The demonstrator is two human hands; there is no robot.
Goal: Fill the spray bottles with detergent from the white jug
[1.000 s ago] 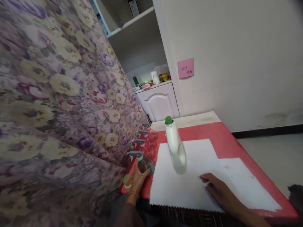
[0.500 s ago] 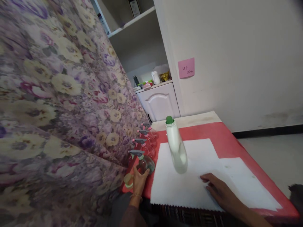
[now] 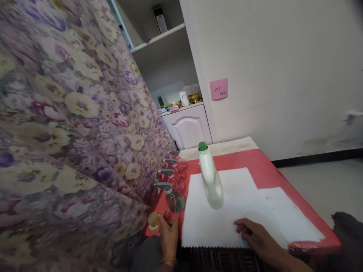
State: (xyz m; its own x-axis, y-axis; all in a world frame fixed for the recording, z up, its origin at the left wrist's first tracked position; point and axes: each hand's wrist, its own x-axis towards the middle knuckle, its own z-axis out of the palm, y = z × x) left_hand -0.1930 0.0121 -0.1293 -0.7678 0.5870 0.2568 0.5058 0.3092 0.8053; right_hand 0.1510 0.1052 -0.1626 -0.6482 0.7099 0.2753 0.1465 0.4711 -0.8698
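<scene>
My left hand (image 3: 169, 234) is low at the table's left edge, thumb and fingers apart, beside a small yellowish cap (image 3: 154, 221). Whether a finger touches the cap I cannot tell. Just beyond that hand stands a clear spray bottle (image 3: 175, 200) with a grey trigger and pale green collar. My right hand (image 3: 253, 235) lies loosely over the front of a white cloth (image 3: 232, 226), fingers apart and holding nothing. An upright pale green bottle (image 3: 211, 177) stands on the cloth, with a green piece (image 3: 202, 146) in its uncapped neck.
Several pink-collared spray bottles (image 3: 178, 183) line the left side of the red-covered table (image 3: 241, 159). A floral curtain (image 3: 85, 151) hangs close on the left. Behind are a cabinet (image 3: 187, 126) with items on its shelf and a wall with a pink note (image 3: 219, 89).
My left hand has come away from the green-collared spray bottle and moved back toward me, near the cap. My right hand stays over the cloth. The view has shifted slightly.
</scene>
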